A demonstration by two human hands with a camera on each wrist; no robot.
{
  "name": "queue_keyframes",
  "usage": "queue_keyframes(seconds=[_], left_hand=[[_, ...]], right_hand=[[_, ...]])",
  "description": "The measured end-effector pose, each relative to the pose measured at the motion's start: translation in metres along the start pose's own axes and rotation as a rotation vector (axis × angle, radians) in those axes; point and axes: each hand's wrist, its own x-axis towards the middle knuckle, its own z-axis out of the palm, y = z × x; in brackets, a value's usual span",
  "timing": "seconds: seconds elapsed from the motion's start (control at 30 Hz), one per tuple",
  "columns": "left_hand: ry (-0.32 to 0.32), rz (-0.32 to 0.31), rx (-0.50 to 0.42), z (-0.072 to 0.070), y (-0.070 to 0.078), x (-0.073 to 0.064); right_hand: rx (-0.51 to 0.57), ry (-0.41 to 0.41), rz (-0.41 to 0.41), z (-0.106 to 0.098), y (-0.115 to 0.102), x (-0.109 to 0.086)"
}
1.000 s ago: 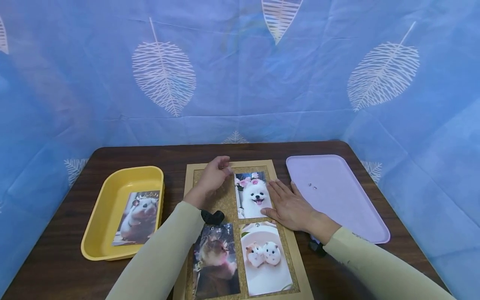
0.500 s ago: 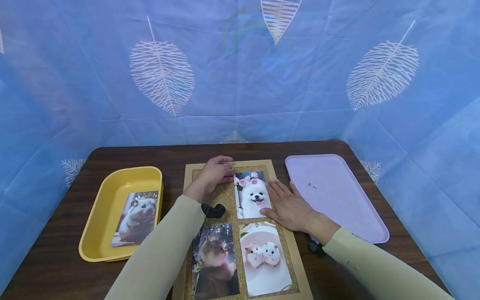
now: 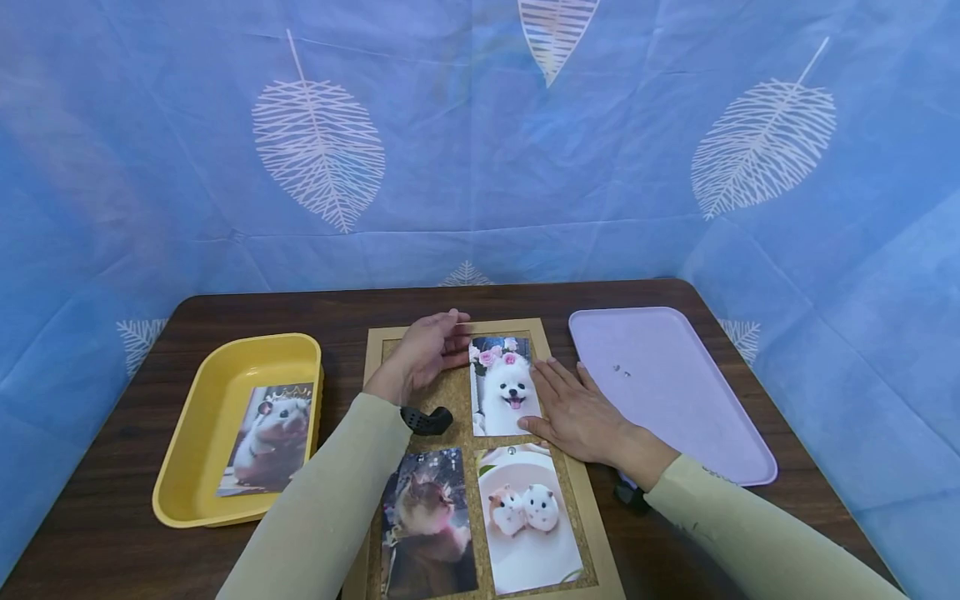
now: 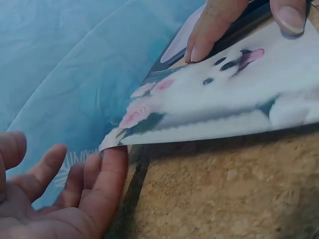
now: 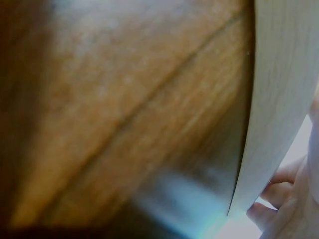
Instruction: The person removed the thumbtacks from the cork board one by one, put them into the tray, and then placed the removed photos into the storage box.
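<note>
My left hand [image 3: 429, 354] is at the top of a wood-framed cork board [image 3: 452, 400], beside a photo of a white dog with flowers [image 3: 512, 396]. In the left wrist view, a fingertip of the left hand [image 4: 70, 199] touches the underside of the photo's upper left corner, whose edge stands off the cork. The thumb is apart from it. Stretched out, my right hand [image 3: 577, 410] rests on the photo's right edge and the board's frame. Below are a photo of two hamsters [image 3: 532, 521], with a pin at its top, and a darker animal photo [image 3: 429, 525].
To the left, a yellow tray [image 3: 183, 450] holds a photo of a crowned hamster [image 3: 268, 437]. A lilac tray [image 3: 682, 400] with small clear pins [image 3: 622, 372] lies at the right. A blue leaf-print cloth [image 3: 465, 167] hangs behind the dark wooden table [image 3: 345, 308].
My left hand has turned and its fingers have moved to the dog photo's upper left corner, which has risen a little. The right hand has stayed in place.
</note>
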Motion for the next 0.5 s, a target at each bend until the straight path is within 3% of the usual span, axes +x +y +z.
queue_keyframes(seconds=[0.13, 0.27, 0.5], left_hand=[[0.038, 0.011, -0.035, 0.0015, -0.0005, 0.0004], [0.051, 0.014, -0.003, 0.0027, -0.0015, -0.0005], [-0.021, -0.021, 0.110, -0.0003, -0.0050, -0.0039]], right_hand=[[0.003, 0.007, -0.010, 0.0005, -0.0001, -0.0001], [0.001, 0.014, -0.014, 0.0009, -0.0004, -0.0002], [-0.006, 0.012, -0.013, 0.0006, 0.0001, -0.0008]])
